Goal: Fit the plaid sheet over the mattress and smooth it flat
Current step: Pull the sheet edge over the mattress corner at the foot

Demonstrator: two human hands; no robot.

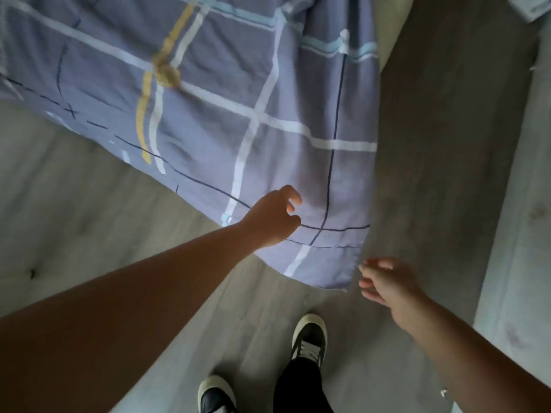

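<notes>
The plaid sheet (226, 93), blue-grey with white, yellow and teal lines, lies rumpled across the upper half of the view. Its near corner (331, 269) reaches down over the floor. The grey tufted mattress (50, 210) shows bare to the left of the sheet. My left hand (272, 217) hovers over the sheet near that corner, fingers loosely curled, holding nothing; whether it touches the cloth I cannot tell. My right hand (387, 283) is just right of the corner's edge, fingers relaxed and spread, fingertips close to the hem but not gripping it.
Grey wood-plank floor (417, 144) runs between the sheet and a pale grey padded surface (512, 263) along the right. My two feet in dark sneakers (310, 335) stand on the floor below the sheet's corner. A pale blue cloth (527, 7) lies at the top right.
</notes>
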